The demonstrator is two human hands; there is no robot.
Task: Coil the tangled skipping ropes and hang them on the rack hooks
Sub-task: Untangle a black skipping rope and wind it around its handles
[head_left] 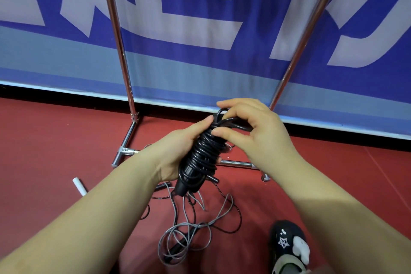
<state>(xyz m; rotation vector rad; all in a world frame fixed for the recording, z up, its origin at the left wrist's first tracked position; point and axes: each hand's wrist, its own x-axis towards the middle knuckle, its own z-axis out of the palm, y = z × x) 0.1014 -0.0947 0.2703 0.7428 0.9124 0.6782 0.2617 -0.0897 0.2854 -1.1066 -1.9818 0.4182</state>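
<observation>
Up above the red floor point(55, 140), both hands grip the coiled black rope point(201, 155), left hand point(175, 151) wrapped around its middle, right hand point(251, 129) pinching its top loops, near the chrome rack point(124, 69), over tangled ropes point(195, 227).

A red floor point(55, 140) carried everything. On it lay a loose tangle of grey and black ropes point(191, 229), a white handle point(79, 186) off to the left, and the chrome feet of the rack point(124, 147), near a dark shoe point(288, 244).
</observation>
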